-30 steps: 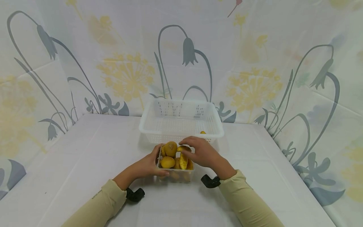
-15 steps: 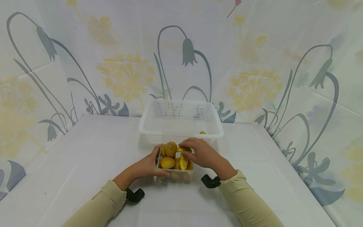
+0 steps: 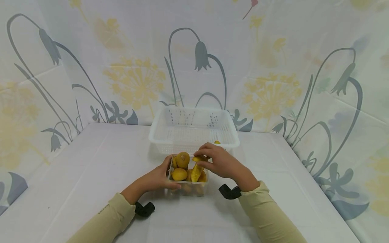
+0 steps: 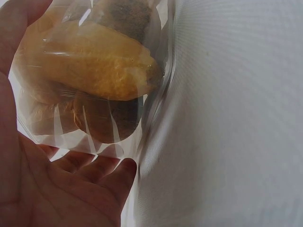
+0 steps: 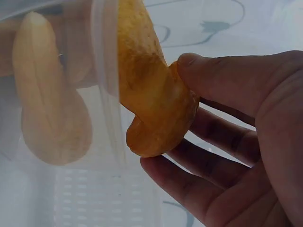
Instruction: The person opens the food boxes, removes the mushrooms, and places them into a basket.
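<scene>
Near the front middle of the table stands a clear plastic box (image 3: pixel 186 190) with several yellow gourds (image 3: pixel 179 174) in it. My left hand (image 3: pixel 156 177) grips its left side, thumb at the front corner; in the left wrist view the fingers (image 4: pixel 116 182) wrap the clear wall. Above the box's right side, my right hand (image 3: pixel 223 163) pinches a small, bumpy, curved yellow gourd (image 3: pixel 197 172) between thumb and fingers. In the right wrist view, this gourd (image 5: pixel 156 113) has a hooked end in the fingertips, and its other part passes behind the box's edge.
A white perforated basket (image 3: pixel 194 139) stands behind the box, with a small yellow item (image 3: pixel 217 142) at its front right. The white-covered table (image 3: pixel 115 152) meets a flower-printed cloth (image 3: pixel 136 60) at the back and sides.
My right hand has shifted slightly right and up, and the curved gourd in its fingers has tilted. The left hand and the box have stayed in place.
</scene>
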`<state>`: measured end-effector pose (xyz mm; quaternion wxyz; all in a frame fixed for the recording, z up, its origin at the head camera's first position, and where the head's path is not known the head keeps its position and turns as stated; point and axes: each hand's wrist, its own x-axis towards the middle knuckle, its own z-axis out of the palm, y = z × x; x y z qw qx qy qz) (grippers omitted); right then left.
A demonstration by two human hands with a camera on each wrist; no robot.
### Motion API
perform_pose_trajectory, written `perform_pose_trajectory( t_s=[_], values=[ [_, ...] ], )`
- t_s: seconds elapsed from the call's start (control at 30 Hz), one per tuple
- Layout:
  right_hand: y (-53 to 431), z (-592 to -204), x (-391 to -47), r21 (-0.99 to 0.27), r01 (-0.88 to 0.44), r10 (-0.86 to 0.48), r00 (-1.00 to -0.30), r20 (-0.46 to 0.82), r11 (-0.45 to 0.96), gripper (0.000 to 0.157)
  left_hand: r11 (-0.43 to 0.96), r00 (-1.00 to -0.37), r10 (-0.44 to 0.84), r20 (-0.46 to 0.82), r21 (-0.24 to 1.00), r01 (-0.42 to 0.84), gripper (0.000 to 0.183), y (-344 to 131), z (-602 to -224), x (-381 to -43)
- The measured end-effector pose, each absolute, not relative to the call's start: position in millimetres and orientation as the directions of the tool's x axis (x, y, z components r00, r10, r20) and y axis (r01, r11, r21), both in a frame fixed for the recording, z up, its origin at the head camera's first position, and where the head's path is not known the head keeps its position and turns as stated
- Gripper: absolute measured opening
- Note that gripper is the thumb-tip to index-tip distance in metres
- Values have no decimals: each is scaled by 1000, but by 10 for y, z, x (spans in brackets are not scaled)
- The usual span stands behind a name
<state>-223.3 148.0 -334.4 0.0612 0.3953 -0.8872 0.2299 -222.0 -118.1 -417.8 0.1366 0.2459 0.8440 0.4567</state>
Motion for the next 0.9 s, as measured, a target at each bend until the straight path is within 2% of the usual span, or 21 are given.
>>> perform_pose_trajectory(
  t_s=[0.3,0.5,0.9],
  values=[
    [1539,-3233,-2190,-447,-692,-693,-694,197,567,25,460,-846,533,-12,843,278,106,-1180,-4175,-2215],
    [1610,-3197,-2189,-464,-712,-715,-667,210,527,28,461,-846,533,-10,842,280,106,-1180,-4175,-2218],
    [1723,-3137,-2193,-409,-758,-728,-632,267,508,30,470,-850,527,-11,837,281,107,-1173,-4167,-2208]
  ],
)
